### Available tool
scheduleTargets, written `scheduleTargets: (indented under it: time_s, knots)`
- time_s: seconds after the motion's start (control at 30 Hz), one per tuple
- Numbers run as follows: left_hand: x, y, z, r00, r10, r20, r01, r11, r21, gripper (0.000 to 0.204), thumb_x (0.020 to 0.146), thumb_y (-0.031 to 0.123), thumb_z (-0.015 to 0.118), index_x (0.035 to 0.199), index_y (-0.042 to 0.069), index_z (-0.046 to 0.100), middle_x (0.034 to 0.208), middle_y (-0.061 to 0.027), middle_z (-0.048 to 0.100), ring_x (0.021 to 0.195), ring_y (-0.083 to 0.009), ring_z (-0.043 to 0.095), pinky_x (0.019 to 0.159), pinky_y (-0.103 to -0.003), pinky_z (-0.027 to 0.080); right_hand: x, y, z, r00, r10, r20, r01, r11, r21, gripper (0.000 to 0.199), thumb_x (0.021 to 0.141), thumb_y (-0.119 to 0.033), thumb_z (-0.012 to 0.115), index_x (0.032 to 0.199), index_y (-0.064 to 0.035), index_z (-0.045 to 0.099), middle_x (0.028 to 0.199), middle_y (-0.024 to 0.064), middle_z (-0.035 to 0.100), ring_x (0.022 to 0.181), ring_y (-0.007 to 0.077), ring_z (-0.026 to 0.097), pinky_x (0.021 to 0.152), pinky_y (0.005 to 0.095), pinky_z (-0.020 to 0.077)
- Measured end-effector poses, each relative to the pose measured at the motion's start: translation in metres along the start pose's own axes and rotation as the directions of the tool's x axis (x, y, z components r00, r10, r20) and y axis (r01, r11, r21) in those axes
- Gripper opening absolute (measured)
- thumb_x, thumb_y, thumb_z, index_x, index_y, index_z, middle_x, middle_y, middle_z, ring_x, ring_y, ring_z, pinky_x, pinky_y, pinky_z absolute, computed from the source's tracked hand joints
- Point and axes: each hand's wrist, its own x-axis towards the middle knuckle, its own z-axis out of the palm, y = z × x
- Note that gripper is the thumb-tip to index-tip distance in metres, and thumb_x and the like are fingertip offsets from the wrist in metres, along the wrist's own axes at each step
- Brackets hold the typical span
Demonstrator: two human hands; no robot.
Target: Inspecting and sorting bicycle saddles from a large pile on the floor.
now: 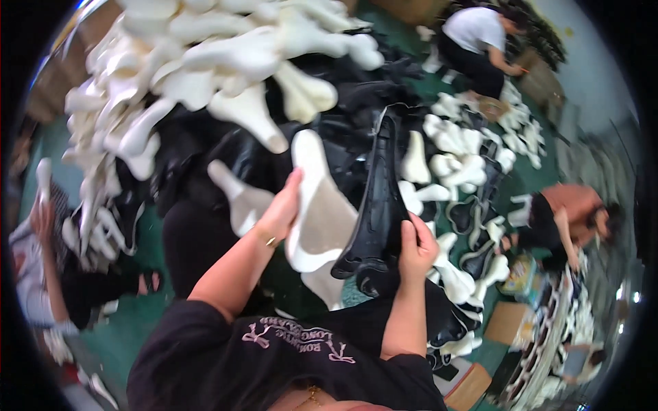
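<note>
From the head view, my left hand (281, 209) grips the upper left edge of a cream foam saddle-shaped piece (322, 212), thumb and fingers closed around its rim. The piece runs long from about twelve o'clock down to six o'clock, its narrow nose at the top and its broad flared end at the bottom. My right hand (415, 250) is clamped on the lower edge of a black saddle-shaped shell (378, 198), which stands upright just at three o'clock of the cream piece, its long axis roughly parallel. The two pieces sit side by side, nearly touching along their lower halves; I cannot tell whether they meet. Each hand holds its own piece, so neither is free. At twelve o'clock rises a heap of cream foam pieces (205, 61) over black shells. At two and three o'clock, other people (480, 41) crouch on the green floor (137, 322) among more parts.
</note>
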Motion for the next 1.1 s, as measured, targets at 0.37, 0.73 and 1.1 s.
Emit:
scheduleTargets:
  time_s: [0.37, 0.73, 1.1]
  knots:
    - [0.007, -0.002, -0.014, 0.966, 0.095, 0.24, -0.088, 0.995, -0.037, 0.05, 0.1, 0.049, 0.032, 0.136, 0.015, 0.035, 0.123, -0.004, 0.049, 0.111, -0.013, 0.049, 0.098, -0.032, 0.041, -0.005, -0.017, 0.042, 0.946, -0.149, 0.289, 0.189, 0.975, -0.119, 0.017, 0.082, -0.003, 0.068, 0.098, 0.0008, 0.068, 0.076, 0.0095, 0.067, 0.064, 0.0181, 0.061, 0.062, 0.0251, 0.0474]
    - [0.006, -0.015, -0.011, 0.93, 0.184, 0.318, -0.162, 0.982, -0.095, 0.055, 0.101, 0.048, 0.03, 0.129, 0.006, 0.049, 0.121, -0.0057, 0.058, 0.103, -0.0135, 0.057, 0.094, -0.029, 0.045, -0.006, -0.016, 0.047, 0.949, -0.141, 0.283, 0.188, 0.971, -0.146, 0.017, 0.083, -0.006, 0.067, 0.098, 0.0021, 0.068, 0.078, 0.011, 0.067, 0.067, 0.0178, 0.062, 0.064, 0.027, 0.0474]
    - [0.0, -0.001, -0.001, 0.905, 0.259, 0.337, -0.252, 0.965, -0.066, 0.052, 0.086, 0.015, 0.066, 0.127, 0.007, 0.035, 0.11, -0.0059, 0.053, 0.098, -0.0141, 0.057, 0.085, -0.03, 0.05, -0.003, -0.007, 0.063, 0.942, -0.273, 0.194, 0.32, 0.906, -0.276, 0.016, 0.076, -0.01, 0.074, 0.092, -0.0085, 0.073, 0.075, 0.0017, 0.048, 0.073, 0.019, 0.044, 0.065, 0.0302, 0.0379]
